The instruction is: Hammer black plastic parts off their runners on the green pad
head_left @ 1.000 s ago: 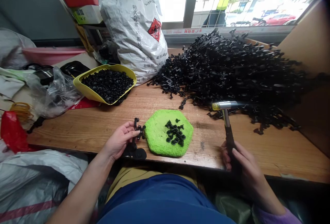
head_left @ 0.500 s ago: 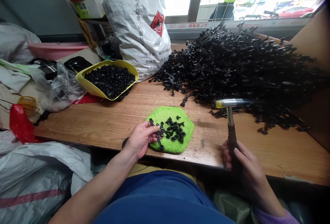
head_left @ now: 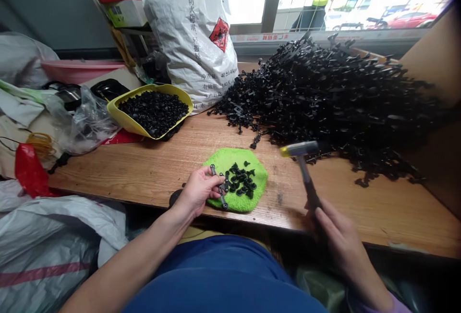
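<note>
My left hand (head_left: pixel 201 189) pinches a black plastic piece (head_left: pixel 224 199) with short arms and round ends, over the left edge of a bright green fuzzy mat (head_left: pixel 236 156). Several small black mushroom-shaped plastic parts (head_left: pixel 242 181) lie loose on the mat beside it. My right hand (head_left: pixel 333 226) is wrapped round the dark handle of a mallet (head_left: pixel 305 171). Its silver head with a yellow face is tilted above the table, to the right of the mat and apart from it. The head looks slightly blurred.
A big heap of black plastic pieces (head_left: pixel 324 92) covers the table's back right. At back left, a yellow scoop-shaped tray (head_left: pixel 114 111) holds many small black parts. Behind it stands a large white printed sack (head_left: pixel 187 30). Plastic bags (head_left: pixel 81 128) lie at the left. A person (head_left: pixel 317 1) is outside the window.
My right hand has brought the mallet leftward, closer to the mat, with its head tipping left. In my left hand the black plastic piece has turned slightly; the loose parts look the same.
</note>
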`<action>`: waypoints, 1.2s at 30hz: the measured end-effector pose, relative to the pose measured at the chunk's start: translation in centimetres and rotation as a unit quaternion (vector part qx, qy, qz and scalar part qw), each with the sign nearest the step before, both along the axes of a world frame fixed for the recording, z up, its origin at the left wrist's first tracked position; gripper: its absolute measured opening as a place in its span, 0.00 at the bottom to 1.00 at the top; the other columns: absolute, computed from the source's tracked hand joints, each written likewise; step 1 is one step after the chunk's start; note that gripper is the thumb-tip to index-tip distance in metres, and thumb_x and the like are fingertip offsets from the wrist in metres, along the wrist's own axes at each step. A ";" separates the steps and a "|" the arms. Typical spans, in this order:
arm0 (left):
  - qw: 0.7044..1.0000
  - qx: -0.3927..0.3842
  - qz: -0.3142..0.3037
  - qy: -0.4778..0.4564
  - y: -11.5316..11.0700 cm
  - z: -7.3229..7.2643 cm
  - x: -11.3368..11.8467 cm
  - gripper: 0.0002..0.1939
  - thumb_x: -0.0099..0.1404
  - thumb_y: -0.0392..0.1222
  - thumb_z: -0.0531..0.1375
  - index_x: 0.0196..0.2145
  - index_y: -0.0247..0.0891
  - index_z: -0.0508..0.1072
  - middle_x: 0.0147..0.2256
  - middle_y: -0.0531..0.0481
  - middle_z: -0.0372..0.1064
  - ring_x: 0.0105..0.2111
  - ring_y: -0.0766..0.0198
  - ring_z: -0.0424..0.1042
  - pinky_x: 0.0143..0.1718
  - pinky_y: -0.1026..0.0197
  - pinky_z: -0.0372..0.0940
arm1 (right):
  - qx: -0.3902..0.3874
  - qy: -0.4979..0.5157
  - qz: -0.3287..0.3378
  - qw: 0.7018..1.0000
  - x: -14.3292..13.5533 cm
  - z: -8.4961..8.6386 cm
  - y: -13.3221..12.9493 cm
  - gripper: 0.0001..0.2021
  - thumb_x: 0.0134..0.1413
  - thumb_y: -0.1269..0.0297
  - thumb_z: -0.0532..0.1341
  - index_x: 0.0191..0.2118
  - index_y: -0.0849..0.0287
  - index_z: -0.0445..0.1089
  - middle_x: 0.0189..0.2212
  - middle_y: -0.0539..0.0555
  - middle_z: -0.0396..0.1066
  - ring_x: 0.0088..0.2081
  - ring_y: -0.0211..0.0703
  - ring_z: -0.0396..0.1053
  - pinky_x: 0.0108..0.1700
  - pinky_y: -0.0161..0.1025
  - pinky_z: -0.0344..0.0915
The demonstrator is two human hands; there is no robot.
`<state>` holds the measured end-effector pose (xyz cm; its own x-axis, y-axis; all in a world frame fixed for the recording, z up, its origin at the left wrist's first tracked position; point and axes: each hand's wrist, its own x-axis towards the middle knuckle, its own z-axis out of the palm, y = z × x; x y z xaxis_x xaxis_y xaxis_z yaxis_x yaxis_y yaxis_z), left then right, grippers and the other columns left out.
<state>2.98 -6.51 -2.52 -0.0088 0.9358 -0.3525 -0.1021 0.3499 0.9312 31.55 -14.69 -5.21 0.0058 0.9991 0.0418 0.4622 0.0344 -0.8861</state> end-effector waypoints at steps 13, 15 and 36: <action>0.999 0.045 0.020 0.023 -0.1 -0.2 0.3 0.12 0.48 0.38 0.64 0.25 0.35 0.62 0.16 0.55 0.65 0.14 0.70 0.66 0.12 0.74 0.57 | 0.138 -0.256 0.123 0.949 -2.4 4.1 -0.7 0.08 0.62 0.62 0.45 0.40 0.55 0.58 0.20 0.50 0.61 0.21 0.42 0.61 0.24 0.37 0.54; 0.998 0.052 0.022 0.021 -0.1 -0.3 0.3 0.13 0.47 0.38 0.64 0.25 0.35 0.62 0.15 0.55 0.64 0.14 0.70 0.65 0.12 0.74 0.56 | 0.143 -0.275 0.127 0.942 -2.6 4.2 -0.7 0.06 0.61 0.63 0.45 0.38 0.55 0.57 0.19 0.49 0.60 0.19 0.41 0.60 0.22 0.37 0.53; 0.994 0.083 0.026 0.061 0.1 -1.0 0.2 0.12 0.49 0.38 0.63 0.24 0.36 0.61 0.15 0.57 0.62 0.13 0.69 0.65 0.10 0.73 0.53 | 0.062 -0.390 0.171 0.903 -3.2 4.3 0.3 0.11 0.62 0.59 0.44 0.38 0.55 0.60 0.16 0.49 0.62 0.17 0.43 0.61 0.20 0.36 0.48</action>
